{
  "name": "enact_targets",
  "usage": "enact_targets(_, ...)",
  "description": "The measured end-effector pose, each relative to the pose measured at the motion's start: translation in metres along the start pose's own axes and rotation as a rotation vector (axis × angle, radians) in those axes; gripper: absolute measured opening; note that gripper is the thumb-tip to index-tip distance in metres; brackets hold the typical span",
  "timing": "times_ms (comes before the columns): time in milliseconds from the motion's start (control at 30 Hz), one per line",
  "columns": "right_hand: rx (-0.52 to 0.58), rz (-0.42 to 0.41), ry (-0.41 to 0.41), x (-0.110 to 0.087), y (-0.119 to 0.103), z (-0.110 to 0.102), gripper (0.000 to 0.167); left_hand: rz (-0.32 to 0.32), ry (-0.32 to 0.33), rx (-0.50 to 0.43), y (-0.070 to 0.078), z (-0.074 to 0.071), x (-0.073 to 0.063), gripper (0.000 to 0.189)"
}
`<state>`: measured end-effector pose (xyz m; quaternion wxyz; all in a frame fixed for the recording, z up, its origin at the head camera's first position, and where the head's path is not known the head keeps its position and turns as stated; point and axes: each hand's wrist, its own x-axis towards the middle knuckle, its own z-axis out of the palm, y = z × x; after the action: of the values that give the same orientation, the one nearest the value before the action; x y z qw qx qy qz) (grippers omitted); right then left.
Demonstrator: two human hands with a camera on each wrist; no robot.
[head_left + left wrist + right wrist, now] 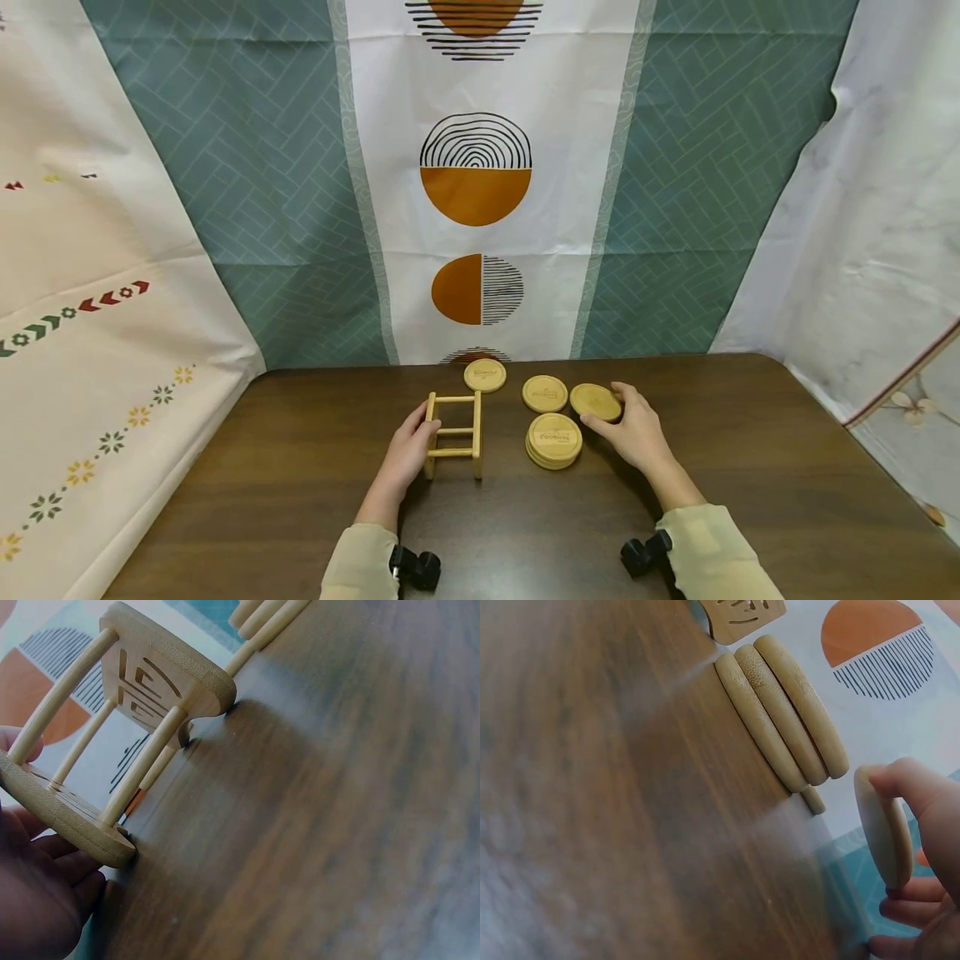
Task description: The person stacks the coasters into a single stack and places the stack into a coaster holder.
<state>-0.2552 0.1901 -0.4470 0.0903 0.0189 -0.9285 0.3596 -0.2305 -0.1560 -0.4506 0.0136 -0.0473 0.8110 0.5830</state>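
My left hand grips one side of a small bamboo coaster holder. Thin rods join its two side panels, and the left wrist view shows a slotted pattern cut in the far panel. Between the thumb and fingers of my right hand is a round bamboo coaster. In the right wrist view this coaster is tilted and off the table. Left of it stands a stack of three coasters, printed on top.
Behind the stack lies a single coaster, and another coaster lies behind the holder near the table's back edge. The dark wooden table meets a patterned cloth hanging at the back. Pale cloths hang at both sides.
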Motion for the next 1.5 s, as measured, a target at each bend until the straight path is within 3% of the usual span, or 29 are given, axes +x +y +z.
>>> enact_targets(533,0.057,-0.024,0.009,-0.001,0.003,-0.001,0.088,0.008,-0.001,0.008,0.003,0.002,0.008,0.056)
enact_targets(1133,0.118,-0.182,0.105,-0.012,0.005,0.010,0.079,-0.013,-0.007,0.012,0.002,-0.001,0.001,0.057)
enact_targets(1500,0.136,-0.240,0.084,-0.015,0.003,0.015,0.079,-0.019,-0.016,0.007,0.002,-0.001,0.000,0.057)
